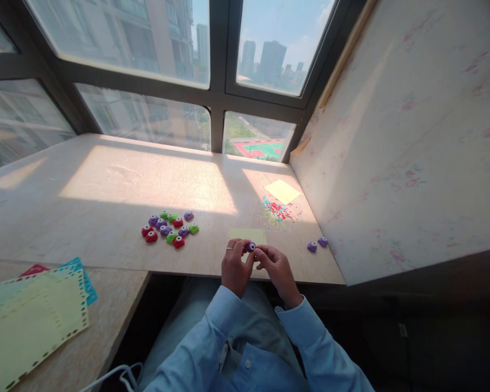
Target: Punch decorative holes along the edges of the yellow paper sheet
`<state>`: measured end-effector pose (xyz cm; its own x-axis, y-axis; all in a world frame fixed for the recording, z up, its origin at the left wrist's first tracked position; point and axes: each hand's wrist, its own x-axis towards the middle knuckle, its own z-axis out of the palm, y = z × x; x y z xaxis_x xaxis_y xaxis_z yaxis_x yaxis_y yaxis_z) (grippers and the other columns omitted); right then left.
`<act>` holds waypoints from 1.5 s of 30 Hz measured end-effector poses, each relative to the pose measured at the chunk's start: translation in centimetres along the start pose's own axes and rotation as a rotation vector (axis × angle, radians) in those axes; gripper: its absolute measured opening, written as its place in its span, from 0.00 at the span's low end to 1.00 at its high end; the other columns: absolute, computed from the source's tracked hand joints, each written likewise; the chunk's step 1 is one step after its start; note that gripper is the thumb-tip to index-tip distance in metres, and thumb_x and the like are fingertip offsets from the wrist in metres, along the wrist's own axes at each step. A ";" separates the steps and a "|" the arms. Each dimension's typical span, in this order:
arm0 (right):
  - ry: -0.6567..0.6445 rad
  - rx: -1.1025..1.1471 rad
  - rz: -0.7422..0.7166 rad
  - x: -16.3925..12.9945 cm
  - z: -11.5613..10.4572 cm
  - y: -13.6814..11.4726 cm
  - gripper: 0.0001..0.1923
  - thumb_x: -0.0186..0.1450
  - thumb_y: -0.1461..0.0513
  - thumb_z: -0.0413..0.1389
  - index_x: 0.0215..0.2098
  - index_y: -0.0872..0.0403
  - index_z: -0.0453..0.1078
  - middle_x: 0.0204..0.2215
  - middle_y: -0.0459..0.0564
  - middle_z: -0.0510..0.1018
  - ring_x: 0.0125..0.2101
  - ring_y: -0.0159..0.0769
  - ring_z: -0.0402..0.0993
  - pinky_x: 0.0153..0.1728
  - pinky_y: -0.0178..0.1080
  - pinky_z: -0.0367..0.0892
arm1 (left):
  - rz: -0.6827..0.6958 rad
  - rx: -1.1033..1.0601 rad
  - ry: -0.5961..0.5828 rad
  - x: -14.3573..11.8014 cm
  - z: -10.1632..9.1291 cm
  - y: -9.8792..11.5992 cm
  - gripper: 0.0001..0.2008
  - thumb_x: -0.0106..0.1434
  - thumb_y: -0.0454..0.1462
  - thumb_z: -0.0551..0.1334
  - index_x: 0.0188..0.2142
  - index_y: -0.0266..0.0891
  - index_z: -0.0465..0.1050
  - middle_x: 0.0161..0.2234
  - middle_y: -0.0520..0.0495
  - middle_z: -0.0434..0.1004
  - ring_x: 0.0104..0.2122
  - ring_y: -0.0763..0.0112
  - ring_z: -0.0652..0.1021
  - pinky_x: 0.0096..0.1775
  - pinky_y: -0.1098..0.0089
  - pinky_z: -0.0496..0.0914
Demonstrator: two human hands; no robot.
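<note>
A small purple paper punch (251, 246) with a white, eye-like button is held up at the near edge of the board. My left hand (234, 269) has its fingers closed around it from the left; a ring shows on one finger. The thumb and forefinger of my right hand (278, 268) pinch at the punch's right side; their exact grip is partly hidden. Just beyond and under my hands is a pale yellow sheet (253, 235), partly covered by them.
Several purple, green and red punches (165, 231) cluster to the left. Two purple punches (312, 246) sit near the right wall. Colourful paper bits (277, 209) lie by a yellow sheet (282, 191). Edge-punched sheets (36, 316) are stacked at lower left. Windows rise behind.
</note>
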<state>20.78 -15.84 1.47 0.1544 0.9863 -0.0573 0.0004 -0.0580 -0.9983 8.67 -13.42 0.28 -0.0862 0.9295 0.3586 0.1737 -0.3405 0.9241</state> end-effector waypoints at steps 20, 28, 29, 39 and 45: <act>0.031 -0.234 -0.119 2.9 -5.9 1.6 0.22 0.55 0.50 0.66 0.42 0.54 0.76 0.33 0.51 0.83 0.31 0.40 0.79 0.34 0.43 0.77 | 0.234 0.408 -0.365 4.0 -1.6 -2.2 0.11 0.62 0.36 0.63 0.45 0.40 0.71 0.43 0.43 0.79 0.45 0.59 0.78 0.49 0.57 0.73; 0.005 -0.636 -0.317 6.3 -9.7 2.5 0.14 0.61 0.52 0.61 0.38 0.53 0.77 0.38 0.53 0.82 0.37 0.42 0.79 0.36 0.43 0.75 | 0.287 0.592 -0.692 7.9 0.5 -4.2 0.34 0.54 0.55 0.68 0.54 0.39 0.68 0.54 0.37 0.73 0.56 0.49 0.71 0.54 0.51 0.66; -0.008 -0.671 -0.341 6.6 -9.8 2.7 0.13 0.62 0.53 0.61 0.39 0.52 0.77 0.38 0.53 0.82 0.37 0.42 0.79 0.36 0.43 0.74 | 0.289 0.613 -0.723 7.9 0.8 -4.5 0.36 0.53 0.56 0.69 0.54 0.39 0.68 0.54 0.37 0.73 0.55 0.48 0.71 0.53 0.50 0.66; -0.072 -0.819 -0.424 7.7 -9.0 3.0 0.09 0.64 0.61 0.59 0.43 0.52 0.75 0.40 0.52 0.81 0.40 0.42 0.76 0.39 0.42 0.72 | 0.362 0.612 -0.709 7.7 1.0 -6.6 0.28 0.56 0.56 0.66 0.49 0.42 0.74 0.52 0.40 0.74 0.52 0.51 0.71 0.50 0.52 0.64; -0.055 -0.751 -0.402 8.4 -9.2 3.2 0.10 0.64 0.60 0.58 0.43 0.52 0.76 0.41 0.52 0.81 0.40 0.41 0.76 0.36 0.41 0.72 | 0.374 0.604 -0.709 7.6 0.9 -6.4 0.30 0.55 0.57 0.66 0.50 0.41 0.73 0.51 0.40 0.74 0.51 0.51 0.71 0.50 0.52 0.64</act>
<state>31.13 -9.18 -2.13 -0.0461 0.9588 0.2803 0.7027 0.2306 -0.6731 7.81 -3.99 -3.04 0.6461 0.7143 0.2688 0.5561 -0.6818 0.4753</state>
